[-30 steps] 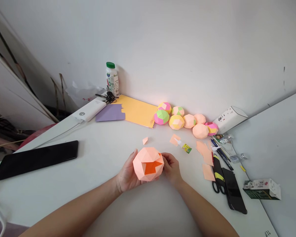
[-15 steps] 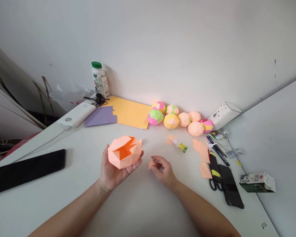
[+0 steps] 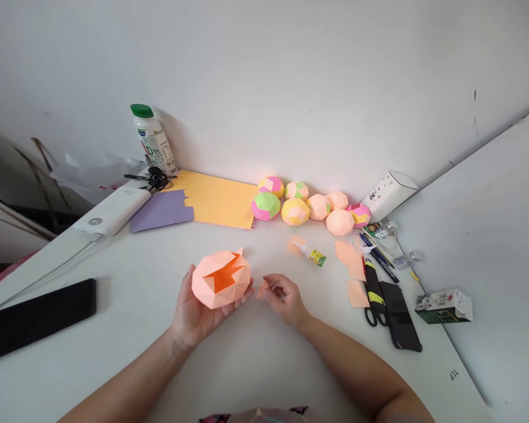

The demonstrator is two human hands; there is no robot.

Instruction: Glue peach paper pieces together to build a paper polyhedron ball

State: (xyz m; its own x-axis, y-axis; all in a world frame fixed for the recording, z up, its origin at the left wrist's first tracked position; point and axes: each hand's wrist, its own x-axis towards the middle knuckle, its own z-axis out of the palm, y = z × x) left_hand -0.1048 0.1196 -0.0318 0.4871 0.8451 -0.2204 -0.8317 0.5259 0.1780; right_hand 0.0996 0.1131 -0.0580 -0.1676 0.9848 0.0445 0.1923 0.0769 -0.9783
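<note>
Cupped from below, a peach faceted paper ball (image 3: 205,282) rests in my left hand (image 3: 194,320). A jagged gap in its upper side shows a deep orange inside. My right hand (image 3: 288,302), just right of the ball and apart from it, pinches a small peach paper piece (image 3: 263,288) between thumb and fingers. Beyond the hands lies a small glue tube (image 3: 316,257) with its white nozzle over a peach paper scrap (image 3: 294,243). More peach paper sheets (image 3: 350,258) are farther right.
Several coloured paper balls (image 3: 295,211) line the wall. Yellow paper (image 3: 220,200), purple paper (image 3: 163,211), a power bank (image 3: 114,211), keys (image 3: 156,177) and a bottle (image 3: 154,141) stand left. Scissors (image 3: 374,294), a phone (image 3: 399,314) and a small carton (image 3: 445,306) lie right; a black slab (image 3: 39,317) lies left.
The view has shifted slightly right. The paper ball has turned a little in my left hand, its gap now tilting up to the right. My right hand still pinches the small piece.
</note>
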